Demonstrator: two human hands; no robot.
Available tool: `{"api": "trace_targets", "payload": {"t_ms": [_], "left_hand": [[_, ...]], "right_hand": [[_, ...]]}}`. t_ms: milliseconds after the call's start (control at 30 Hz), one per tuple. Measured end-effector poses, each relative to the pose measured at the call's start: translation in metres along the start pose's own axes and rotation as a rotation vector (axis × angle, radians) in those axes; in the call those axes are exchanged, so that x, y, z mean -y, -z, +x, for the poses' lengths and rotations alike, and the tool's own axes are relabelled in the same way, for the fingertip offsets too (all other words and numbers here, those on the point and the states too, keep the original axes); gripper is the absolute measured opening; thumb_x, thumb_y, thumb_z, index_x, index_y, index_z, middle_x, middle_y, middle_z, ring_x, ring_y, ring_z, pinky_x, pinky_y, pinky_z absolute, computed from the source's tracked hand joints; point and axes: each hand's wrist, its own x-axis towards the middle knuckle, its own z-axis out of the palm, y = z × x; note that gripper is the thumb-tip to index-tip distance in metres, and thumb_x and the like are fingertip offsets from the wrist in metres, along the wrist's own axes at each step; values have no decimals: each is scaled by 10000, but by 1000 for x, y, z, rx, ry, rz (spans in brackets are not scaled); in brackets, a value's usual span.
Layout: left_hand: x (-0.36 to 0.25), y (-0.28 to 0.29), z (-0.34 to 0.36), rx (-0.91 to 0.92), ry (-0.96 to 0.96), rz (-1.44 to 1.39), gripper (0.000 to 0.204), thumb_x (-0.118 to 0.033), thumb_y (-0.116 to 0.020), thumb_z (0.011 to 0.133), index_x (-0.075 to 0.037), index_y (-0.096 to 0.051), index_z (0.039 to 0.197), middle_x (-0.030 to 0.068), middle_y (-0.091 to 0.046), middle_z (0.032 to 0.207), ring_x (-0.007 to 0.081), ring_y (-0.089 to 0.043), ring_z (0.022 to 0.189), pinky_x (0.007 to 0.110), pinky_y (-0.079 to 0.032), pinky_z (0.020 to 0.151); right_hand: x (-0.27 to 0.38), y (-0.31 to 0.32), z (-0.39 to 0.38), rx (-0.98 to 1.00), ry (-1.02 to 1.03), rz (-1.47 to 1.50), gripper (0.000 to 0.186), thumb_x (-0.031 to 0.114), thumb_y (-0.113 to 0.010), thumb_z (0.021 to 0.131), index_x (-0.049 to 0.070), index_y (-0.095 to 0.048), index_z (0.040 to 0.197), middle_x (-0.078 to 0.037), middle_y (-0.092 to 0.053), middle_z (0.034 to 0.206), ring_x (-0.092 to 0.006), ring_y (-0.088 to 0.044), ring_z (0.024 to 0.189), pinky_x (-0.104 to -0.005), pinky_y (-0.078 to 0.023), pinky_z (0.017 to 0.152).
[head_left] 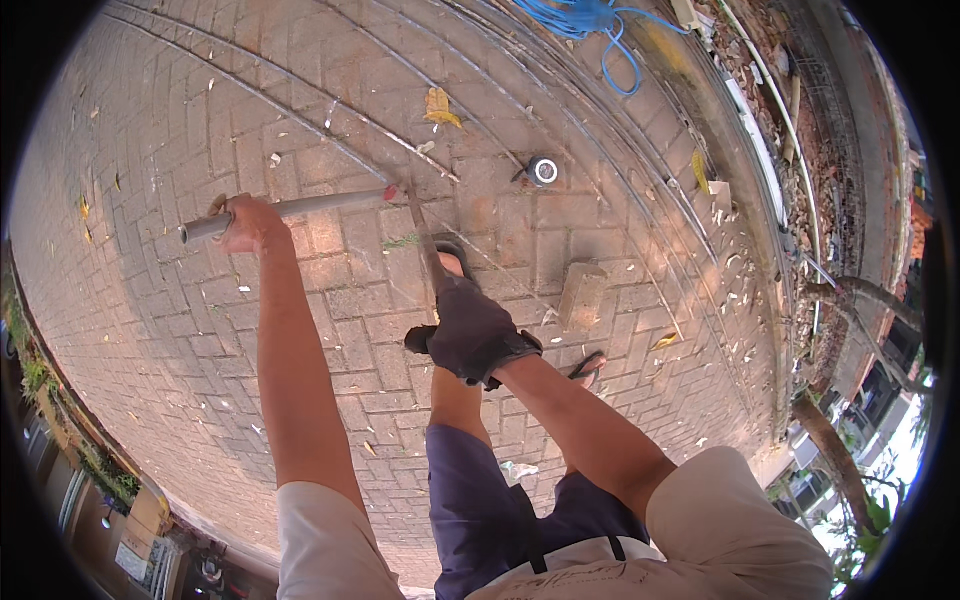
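My bare left hand (252, 225) is closed around a grey metal pipe (330, 203) near its open left end. The pipe lies roughly level across the view, and its far end is reddish. There it meets the top of a brown, rusty-looking bar (422, 235); I cannot tell whether the two are joined. My right hand (478, 330), in a dark glove, grips the lower part of this bar above my leg. Long thin metal rods (290, 75) lie on the paving beyond both hands, and one ends close to the pipe's reddish tip.
A small black roll-shaped object with a white ring (543, 172) sits among the rods. Right of my feet stands a block (583, 295). A blue coiled hose or cord (575, 18) lies at the far edge. A kerb with debris and branches (835, 440) borders the right side.
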Motion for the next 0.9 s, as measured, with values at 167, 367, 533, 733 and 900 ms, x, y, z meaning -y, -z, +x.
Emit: {"api": "trace_targets", "payload": {"t_ms": [167,367,533,733,900], "left_hand": [[-9,9,48,-509,511,-2543,390,-104,-751,711,-140,-740,1099,-16,-750,933,120,-660,781,349,-521,676],[-17,-10,25,-224,454,-3102,410,-282,-757,850,-105,-733,1218,-34,-771,1067,93,-716,944,346,-568,635],[-30,-14,19,-8,495,-3267,314,-291,-739,861,-101,-754,1110,-20,-767,1048,69,-682,911,311,-534,629],[-32,-12,30,-8,432,-3054,201,-152,-723,787,-132,-774,981,-10,-769,1022,56,-654,879,265,-506,652],[-36,-26,27,-50,313,-3083,193,-112,-705,768,-113,-772,950,16,-772,1043,65,-643,864,262,-516,722]], "right_hand": [[-49,-33,-13,-53,402,38,412,394,-775,840,10,-739,986,-182,-569,1395,-415,-397,1404,-675,-292,1074],[-86,-45,1,-7,1000,288,295,310,-711,814,45,-680,688,-137,-645,1269,-305,-518,1249,-562,-312,1100],[-82,-39,-4,-67,1022,280,232,315,-687,729,91,-697,670,-93,-655,1129,-234,-538,1205,-501,-317,1116],[-89,-36,-1,-62,1011,302,177,276,-672,692,104,-697,657,-78,-661,1052,-226,-572,1122,-503,-306,1143],[-100,-37,2,-21,1038,382,157,262,-681,655,105,-689,641,-80,-671,1091,-226,-574,1135,-522,-289,1155]]}}
